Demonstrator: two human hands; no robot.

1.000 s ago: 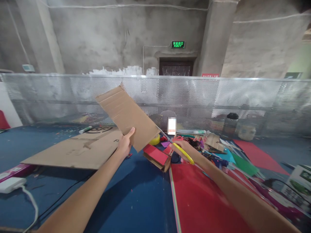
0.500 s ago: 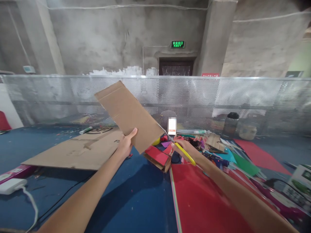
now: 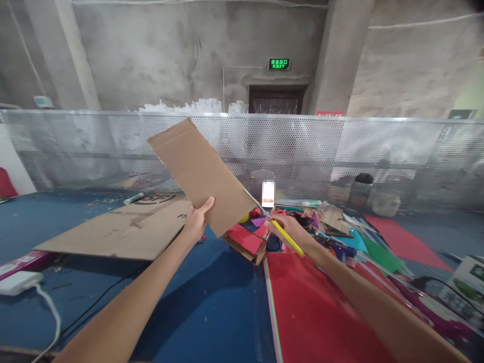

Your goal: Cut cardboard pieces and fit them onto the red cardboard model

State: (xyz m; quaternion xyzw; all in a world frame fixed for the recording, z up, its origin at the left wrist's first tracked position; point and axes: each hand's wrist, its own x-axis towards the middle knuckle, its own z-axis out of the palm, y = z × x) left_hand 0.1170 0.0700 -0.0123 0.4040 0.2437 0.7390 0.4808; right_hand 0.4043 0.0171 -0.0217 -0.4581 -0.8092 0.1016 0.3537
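A rectangular piece of brown cardboard (image 3: 204,174) is held up at a slant above the blue table. My left hand (image 3: 197,218) grips its lower edge, thumb on the near face and fingers behind. In my right hand (image 3: 289,231) is a pair of scissors (image 3: 288,238) with yellow handles. The blades point up and left and meet the cardboard's right edge near its lower corner; whether they are around the edge or beside it I cannot tell. Below the blades lies a small red-topped cardboard box (image 3: 247,239).
A large flat cardboard sheet (image 3: 113,227) lies left, with a marker (image 3: 133,198) beyond it. Red paper sheets (image 3: 321,307) lie front right. Paper scraps and craft supplies crowd the right, near a lit phone (image 3: 268,193) and dark bottle (image 3: 359,194). A perforated metal screen (image 3: 151,151) stands behind.
The whole view has shifted slightly, so most things sit a little higher. The cardboard, the scissors and both hands keep nearly the same positions relative to each other.
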